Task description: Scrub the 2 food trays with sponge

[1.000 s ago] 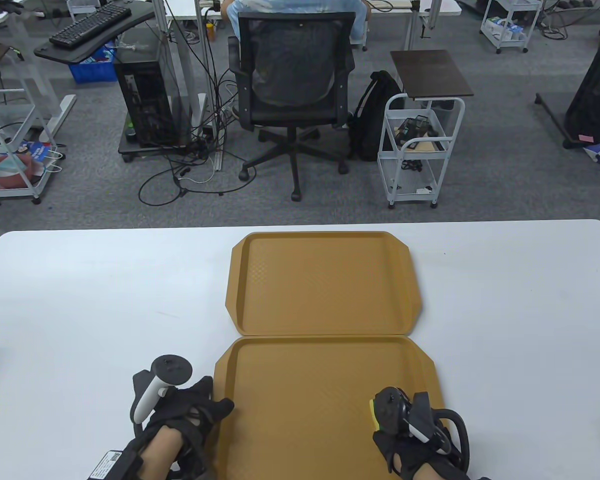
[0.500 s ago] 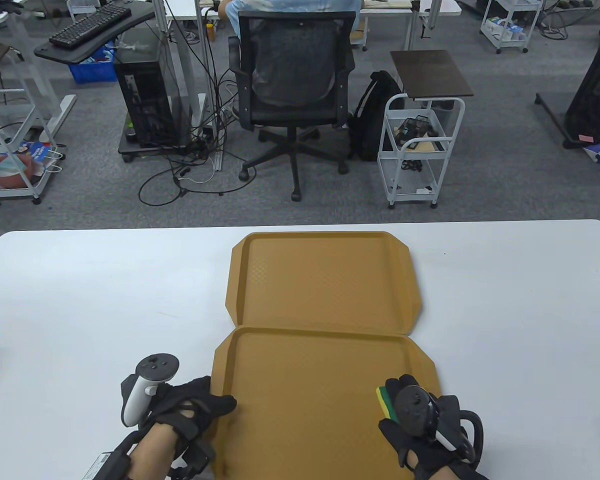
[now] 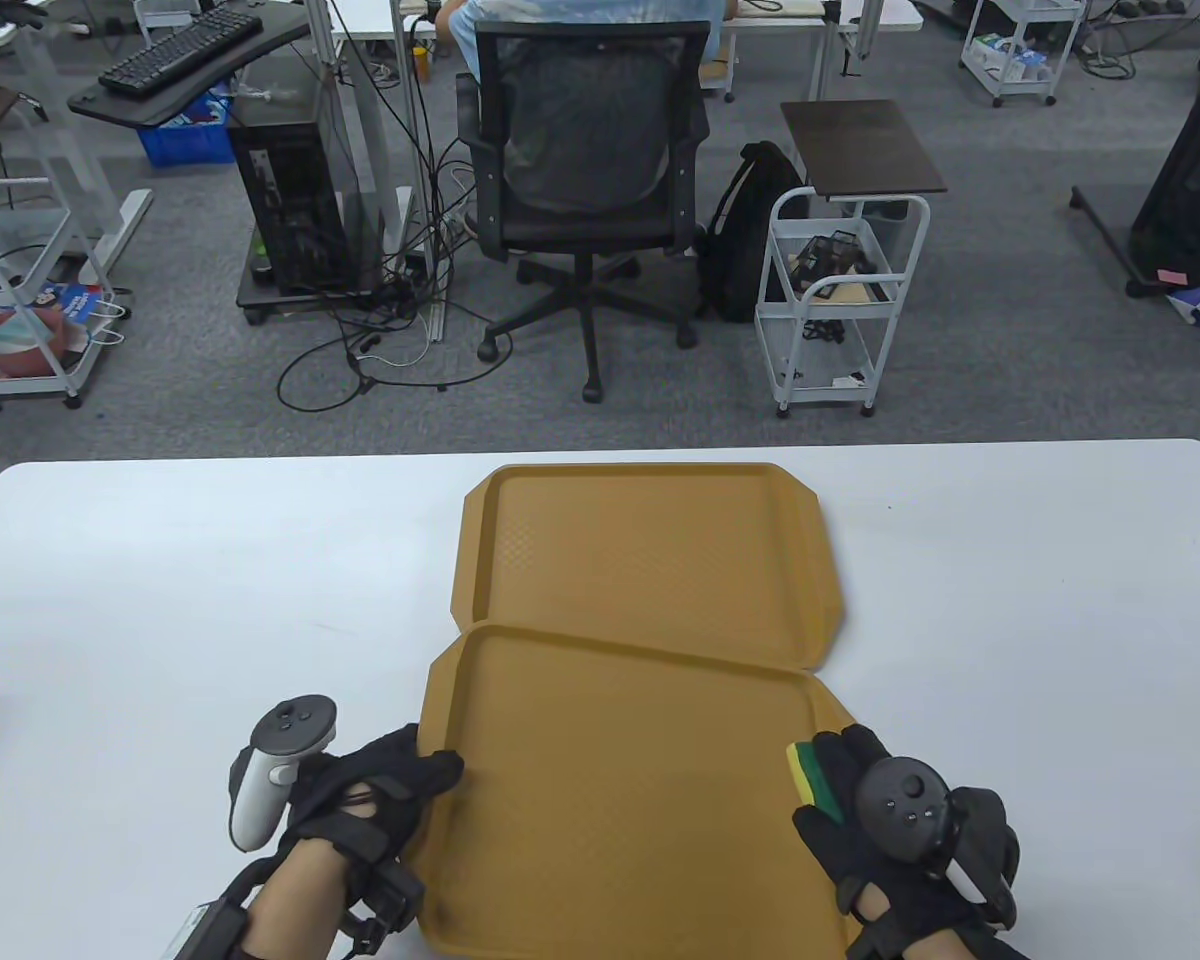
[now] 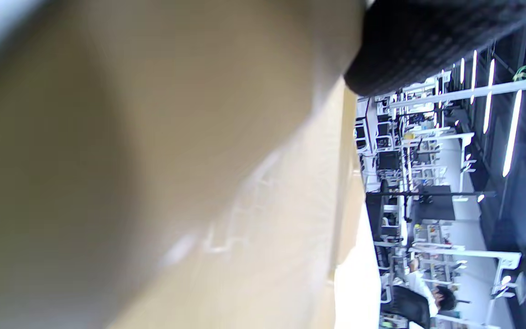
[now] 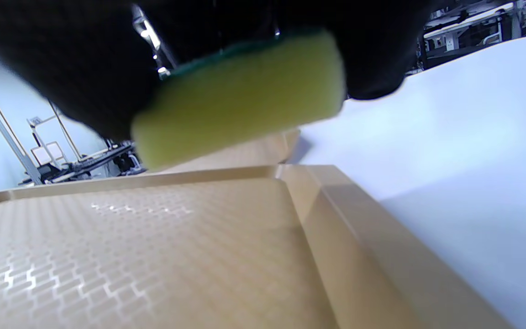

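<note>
As my left hand grips the near tray by its left rim, that tray has tilted since a second ago, its far edge now overlapping the far tray. My right hand, pinching the sponge, has drifted to the right rim and, judging by the right wrist view, hovers clear, so scrubbing appears paused

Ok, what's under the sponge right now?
The near tray's textured floor lies below the sponge, with a visible gap in the right wrist view. The right hand covers the sponge's top, so that side is hidden.
</note>
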A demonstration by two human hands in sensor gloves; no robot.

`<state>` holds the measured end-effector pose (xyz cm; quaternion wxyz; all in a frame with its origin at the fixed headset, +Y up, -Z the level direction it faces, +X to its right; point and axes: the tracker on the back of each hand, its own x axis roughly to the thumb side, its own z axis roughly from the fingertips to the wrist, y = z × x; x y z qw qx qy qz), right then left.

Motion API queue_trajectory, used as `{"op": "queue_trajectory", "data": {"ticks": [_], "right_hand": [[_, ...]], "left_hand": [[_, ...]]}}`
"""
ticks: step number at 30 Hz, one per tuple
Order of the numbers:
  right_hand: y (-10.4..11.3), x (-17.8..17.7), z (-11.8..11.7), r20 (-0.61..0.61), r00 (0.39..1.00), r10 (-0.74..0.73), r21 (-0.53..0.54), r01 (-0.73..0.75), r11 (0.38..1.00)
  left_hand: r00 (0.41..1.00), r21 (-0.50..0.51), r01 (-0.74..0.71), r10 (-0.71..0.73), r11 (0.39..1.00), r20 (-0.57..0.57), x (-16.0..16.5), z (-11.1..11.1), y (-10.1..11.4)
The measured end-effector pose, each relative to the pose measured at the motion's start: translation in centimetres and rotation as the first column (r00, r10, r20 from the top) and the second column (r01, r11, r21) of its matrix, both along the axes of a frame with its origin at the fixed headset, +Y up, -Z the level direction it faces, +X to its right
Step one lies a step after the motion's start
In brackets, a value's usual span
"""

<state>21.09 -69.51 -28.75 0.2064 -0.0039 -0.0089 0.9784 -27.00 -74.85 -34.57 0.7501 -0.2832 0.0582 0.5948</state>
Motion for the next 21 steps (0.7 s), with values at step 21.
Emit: {"op": "queue_trajectory", "data": {"ticks": [21], "right_hand": [[0.2,2.6,-0.2,0.042,0.987,-0.157,-0.011,0.158,0.987]], "left_hand": [[0.91,0.002,-0.284,0.27,0.959,-0.316,-0.9,-14.8,-2.1]]}}
